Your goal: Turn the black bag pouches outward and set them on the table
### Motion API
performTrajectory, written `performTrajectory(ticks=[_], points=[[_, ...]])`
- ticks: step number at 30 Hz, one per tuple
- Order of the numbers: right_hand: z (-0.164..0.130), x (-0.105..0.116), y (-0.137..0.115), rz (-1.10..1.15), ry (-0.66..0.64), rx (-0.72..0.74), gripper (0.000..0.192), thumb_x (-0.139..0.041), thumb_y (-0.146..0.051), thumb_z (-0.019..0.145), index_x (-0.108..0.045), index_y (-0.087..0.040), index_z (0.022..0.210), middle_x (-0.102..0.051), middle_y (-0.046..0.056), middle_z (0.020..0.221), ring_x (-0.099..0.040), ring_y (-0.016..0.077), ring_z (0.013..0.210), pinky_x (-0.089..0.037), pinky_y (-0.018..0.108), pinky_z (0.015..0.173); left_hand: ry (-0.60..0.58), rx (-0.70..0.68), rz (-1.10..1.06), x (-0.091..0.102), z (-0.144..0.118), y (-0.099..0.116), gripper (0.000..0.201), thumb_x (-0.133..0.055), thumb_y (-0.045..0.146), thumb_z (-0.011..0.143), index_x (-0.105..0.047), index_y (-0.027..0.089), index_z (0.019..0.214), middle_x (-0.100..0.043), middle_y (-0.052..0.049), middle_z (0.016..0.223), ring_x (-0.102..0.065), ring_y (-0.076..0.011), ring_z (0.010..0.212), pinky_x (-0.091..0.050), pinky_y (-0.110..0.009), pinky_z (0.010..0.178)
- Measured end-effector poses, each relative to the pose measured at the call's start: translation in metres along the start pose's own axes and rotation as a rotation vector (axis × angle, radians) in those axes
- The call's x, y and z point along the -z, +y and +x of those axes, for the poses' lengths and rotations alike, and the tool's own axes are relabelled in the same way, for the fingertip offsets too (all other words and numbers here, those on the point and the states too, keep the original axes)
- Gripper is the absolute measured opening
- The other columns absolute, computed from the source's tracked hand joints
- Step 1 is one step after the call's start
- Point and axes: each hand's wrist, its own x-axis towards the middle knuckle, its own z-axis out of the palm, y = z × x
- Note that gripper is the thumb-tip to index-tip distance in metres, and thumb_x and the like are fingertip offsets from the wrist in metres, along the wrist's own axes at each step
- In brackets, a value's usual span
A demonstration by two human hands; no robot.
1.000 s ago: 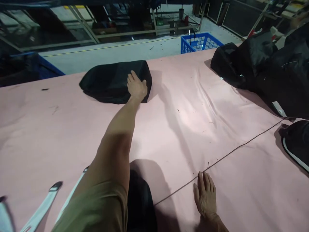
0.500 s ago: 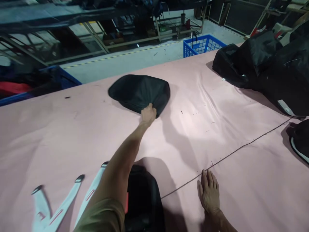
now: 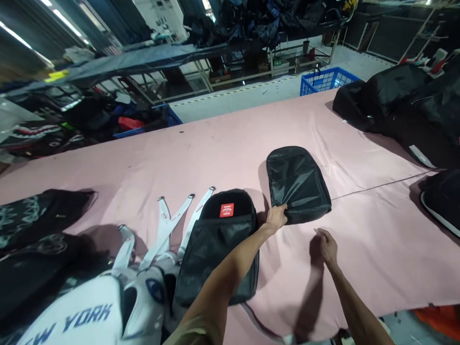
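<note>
My left hand [image 3: 276,218] grips the near corner of a flat black padded bag panel [image 3: 296,182] that lies on the pink table cover [image 3: 233,148]. My right hand [image 3: 326,244] hovers just to the right of it above the pink cover, fingers loosely curled and holding nothing. A black backpack with a red label [image 3: 221,244] lies to the left of my left arm. White straps [image 3: 172,225] fan out beside the backpack.
A white "NEW YORK" bag [image 3: 89,311] and dark patterned fabric [image 3: 32,225] lie at the near left. A pile of black bags [image 3: 406,105] fills the right side. A blue crate [image 3: 325,79] stands beyond the table's far edge. Racks with goods line the back.
My left hand has dragged the black panel from the far side of the table towards me. My right hand has lifted off the table. The view has pulled back.
</note>
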Motion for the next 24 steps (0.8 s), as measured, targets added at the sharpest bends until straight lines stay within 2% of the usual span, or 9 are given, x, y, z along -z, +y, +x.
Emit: performTrajectory(ticks=[2,4,6,8,10,12,16,20,24], points=[[-0.037,0.064,0.027,0.083,0.158,-0.272,0.064,-0.070,-0.069,0.076,-0.084,-0.016,0.108,-0.083,0.019,0.127,-0.073,0.0416,0.130,-0.055,0.057,0.121,-0.054,-0.020,-0.016,-0.026,-0.056,0.010,0.064,-0.057,0.003,0.086,-0.077,0.019,0.144,-0.086,-0.017,0.120,-0.080,-0.0358,0.121,-0.057,-0.045,0.110],[-0.073,0.127,0.051,0.205,0.243,-0.473,0.071,-0.078,-0.073,0.068,-0.082,-0.017,0.111,-0.084,0.019,0.127,-0.075,0.0423,0.128,-0.061,0.055,0.114,-0.109,-0.040,-0.027,-0.053,-0.117,0.021,0.062,-0.058,0.003,0.084,-0.080,0.021,0.140,-0.087,-0.015,0.117,-0.080,-0.0360,0.118,-0.057,-0.045,0.108],[-0.102,0.178,0.062,0.349,0.205,-0.553,0.081,-0.076,-0.082,0.073,-0.079,-0.018,0.123,-0.082,0.019,0.132,-0.076,0.0397,0.130,-0.064,0.053,0.111,-0.160,-0.060,-0.035,-0.084,-0.181,0.034,0.061,-0.059,0.003,0.083,-0.082,0.023,0.136,-0.087,-0.013,0.114,-0.081,-0.0352,0.116,-0.058,-0.044,0.107],[-0.122,0.211,0.059,0.412,0.084,-0.525,0.086,-0.067,-0.089,0.083,-0.077,-0.020,0.134,-0.080,0.019,0.139,-0.075,0.0363,0.135,-0.064,0.051,0.112,-0.207,-0.072,-0.033,-0.116,-0.245,0.046,0.059,-0.060,0.003,0.081,-0.083,0.024,0.132,-0.087,-0.011,0.115,-0.080,-0.0343,0.117,-0.058,-0.043,0.106],[-0.138,0.229,0.047,0.353,-0.065,-0.434,0.086,-0.065,-0.089,0.088,-0.077,-0.022,0.140,-0.080,0.018,0.141,-0.075,0.0350,0.135,-0.063,0.050,0.112,-0.259,-0.093,-0.033,-0.149,-0.305,0.056,0.060,-0.061,0.002,0.079,-0.082,0.024,0.131,-0.086,-0.010,0.121,-0.078,-0.0336,0.122,-0.057,-0.043,0.109],[-0.156,0.238,0.038,0.229,-0.111,-0.376,0.085,-0.076,-0.084,0.082,-0.080,-0.019,0.136,-0.084,0.018,0.129,-0.078,0.0373,0.125,-0.064,0.050,0.106,-0.300,-0.123,-0.052,-0.179,-0.359,0.066,0.061,-0.060,0.001,0.077,-0.081,0.023,0.129,-0.084,-0.010,0.128,-0.076,-0.0327,0.127,-0.055,-0.042,0.111],[-0.208,0.247,0.044,-0.059,0.083,-0.374,0.085,-0.081,-0.082,0.067,-0.085,-0.013,0.116,-0.085,0.019,0.092,-0.080,0.0429,0.099,-0.064,0.052,0.091,-0.299,-0.120,-0.099,-0.214,-0.438,0.082,0.056,-0.057,-0.002,0.076,-0.083,0.021,0.120,-0.085,-0.011,0.123,-0.077,-0.0316,0.124,-0.056,-0.041,0.108],[-0.257,0.263,0.040,-0.179,0.177,-0.259,0.093,-0.061,-0.093,0.071,-0.085,-0.012,0.111,-0.085,0.023,0.097,-0.078,0.0459,0.101,-0.058,0.055,0.094,-0.186,-0.055,-0.132,-0.217,-0.474,0.084,0.063,-0.052,-0.006,0.074,-0.083,0.021,0.121,-0.085,-0.010,0.128,-0.077,-0.0293,0.126,-0.056,-0.040,0.110],[-0.285,0.274,-0.018,-0.078,0.286,-0.066,0.088,-0.057,-0.094,0.079,-0.084,-0.014,0.102,-0.084,0.023,0.098,-0.076,0.0420,0.099,-0.055,0.050,0.094,-0.018,-0.025,-0.169,-0.197,-0.471,0.079,0.065,-0.048,-0.006,0.080,-0.081,0.022,0.129,-0.084,-0.009,0.129,-0.077,-0.0271,0.126,-0.057,-0.040,0.112]])
